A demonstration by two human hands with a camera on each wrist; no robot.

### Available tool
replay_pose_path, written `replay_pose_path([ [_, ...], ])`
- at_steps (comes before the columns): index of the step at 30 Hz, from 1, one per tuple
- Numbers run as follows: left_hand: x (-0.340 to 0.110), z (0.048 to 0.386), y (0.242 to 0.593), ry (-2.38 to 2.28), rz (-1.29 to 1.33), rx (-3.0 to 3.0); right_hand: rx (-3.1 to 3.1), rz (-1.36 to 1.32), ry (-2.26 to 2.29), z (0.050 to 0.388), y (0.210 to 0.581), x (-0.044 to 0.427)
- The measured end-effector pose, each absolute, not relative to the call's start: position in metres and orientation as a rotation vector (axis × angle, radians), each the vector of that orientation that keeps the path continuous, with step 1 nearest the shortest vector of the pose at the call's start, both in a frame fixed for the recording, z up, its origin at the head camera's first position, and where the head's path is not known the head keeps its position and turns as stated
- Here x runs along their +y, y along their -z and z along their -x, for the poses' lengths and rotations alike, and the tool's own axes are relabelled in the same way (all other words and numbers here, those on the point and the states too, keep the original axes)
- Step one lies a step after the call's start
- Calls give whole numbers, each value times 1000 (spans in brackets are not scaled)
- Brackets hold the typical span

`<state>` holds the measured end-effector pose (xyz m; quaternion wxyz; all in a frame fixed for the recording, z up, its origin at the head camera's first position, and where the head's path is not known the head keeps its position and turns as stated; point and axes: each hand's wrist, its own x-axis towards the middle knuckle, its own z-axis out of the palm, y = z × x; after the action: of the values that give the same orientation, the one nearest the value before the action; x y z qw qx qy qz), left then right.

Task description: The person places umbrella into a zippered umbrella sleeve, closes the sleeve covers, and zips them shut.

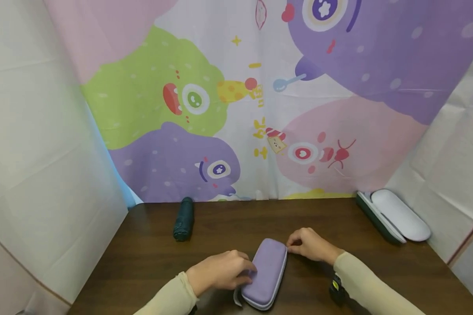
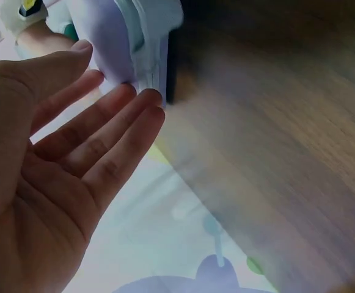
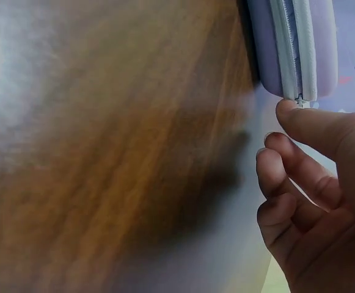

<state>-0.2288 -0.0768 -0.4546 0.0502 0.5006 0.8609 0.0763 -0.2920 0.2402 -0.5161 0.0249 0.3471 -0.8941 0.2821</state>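
Well in from back edge of table [image 1: 323, 221], lavender zip case [image 1: 265, 273] lies flat. Left hand [image 1: 224, 270] relaxed, extended fingers [image 2: 121, 159] touching case's left side. Right hand [image 1: 314, 246] pinches zipper pull [image 3: 300, 102] at case's far right corner. Dark green folded umbrella [image 1: 184, 221] near back edge; open glasses case [image 1: 402, 215] at back right corner.

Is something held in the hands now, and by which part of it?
The left hand only touches the purple case; whether the right hand pinches its zipper slider cannot be told.
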Motion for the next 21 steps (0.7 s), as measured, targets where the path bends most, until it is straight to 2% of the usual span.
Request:
replay_pose_path([
  [11,-53,227,462,-364,-1744,2465,-2813,-1093,-928,304,511,236],
  [21,-42,249,470,-369,-1632,2735,-2849,-1077,-966,309,506,231],
])
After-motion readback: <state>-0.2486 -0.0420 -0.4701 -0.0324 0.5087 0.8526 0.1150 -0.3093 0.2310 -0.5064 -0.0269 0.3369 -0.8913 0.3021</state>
